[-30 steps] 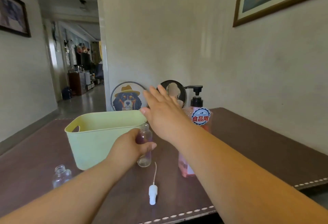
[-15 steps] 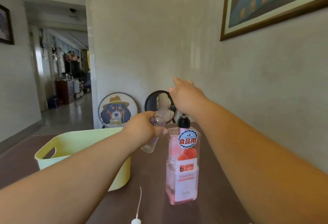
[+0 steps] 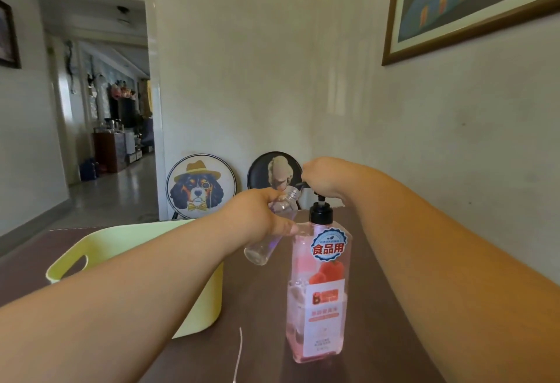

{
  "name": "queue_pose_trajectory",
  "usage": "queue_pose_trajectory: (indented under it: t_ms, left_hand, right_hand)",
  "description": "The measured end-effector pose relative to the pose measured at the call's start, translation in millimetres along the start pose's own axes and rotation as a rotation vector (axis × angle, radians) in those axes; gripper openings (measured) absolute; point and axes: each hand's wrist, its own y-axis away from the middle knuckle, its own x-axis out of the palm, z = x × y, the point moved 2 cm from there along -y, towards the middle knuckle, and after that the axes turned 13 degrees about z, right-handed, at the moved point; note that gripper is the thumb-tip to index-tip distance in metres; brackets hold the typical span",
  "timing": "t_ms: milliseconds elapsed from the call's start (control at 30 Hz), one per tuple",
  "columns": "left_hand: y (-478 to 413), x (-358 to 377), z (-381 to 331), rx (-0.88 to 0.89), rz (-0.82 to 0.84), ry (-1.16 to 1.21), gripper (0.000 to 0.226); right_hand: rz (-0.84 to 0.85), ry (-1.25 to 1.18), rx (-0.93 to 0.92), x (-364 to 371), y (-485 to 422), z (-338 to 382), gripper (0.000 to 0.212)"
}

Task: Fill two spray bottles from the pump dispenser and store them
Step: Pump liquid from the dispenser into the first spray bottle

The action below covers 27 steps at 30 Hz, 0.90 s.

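Note:
A pink pump dispenser (image 3: 318, 297) with a black pump collar stands on the dark table (image 3: 263, 307). My right hand (image 3: 324, 178) rests closed over the pump head, hiding most of it. My left hand (image 3: 257, 216) holds a small clear spray bottle (image 3: 272, 231) without its cap, tilted, its open neck up at the pump's black spout. A thin white dip tube (image 3: 239, 352) of the removed sprayer lies on the table near the bottom edge. The second spray bottle is out of view.
A pale green basket (image 3: 78, 258) sits on the table to the left, partly behind my left forearm. Two round dog pictures (image 3: 201, 185) lean on the wall behind the table. The wall runs close along the right side.
My right hand has dropped from above the dispenser onto the pump head and closed on it. The clear bottle's neck has come up to the spout. The view moved nearer.

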Motion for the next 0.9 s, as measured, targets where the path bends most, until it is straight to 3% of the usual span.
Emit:
queue_pose_trajectory:
  t_ms: [267,433,633,800,900]
  left_hand:
    - [-5.7,-6.6,-5.4,0.019,-0.075,-0.146,0.077]
    - [-4.1,-10.4,-4.2,0.011,-0.100,-0.179,0.050]
    - [-1.0,-15.0,-5.5,0.026,-0.097,-0.232,0.035]
    - [1.7,-20.8,-7.3,0.022,-0.105,-0.292,0.049]
    - [2.7,-22.9,-10.2,0.021,-0.113,-0.308,0.053]
  right_hand:
    - [-0.064,0.101,-0.054,1.8,-1.3,-2.0,0.034]
    - [-0.072,0.222,-0.098,4.4,-5.8,-1.2,0.033]
    - [-0.017,0.233,-0.099,14.9,-12.1,0.8,0.032]
    - [0.001,0.132,-0.051,14.1,-8.6,2.1,0.032]
    - [-0.006,0.246,-0.126,5.3,-1.1,-1.2,0.032]
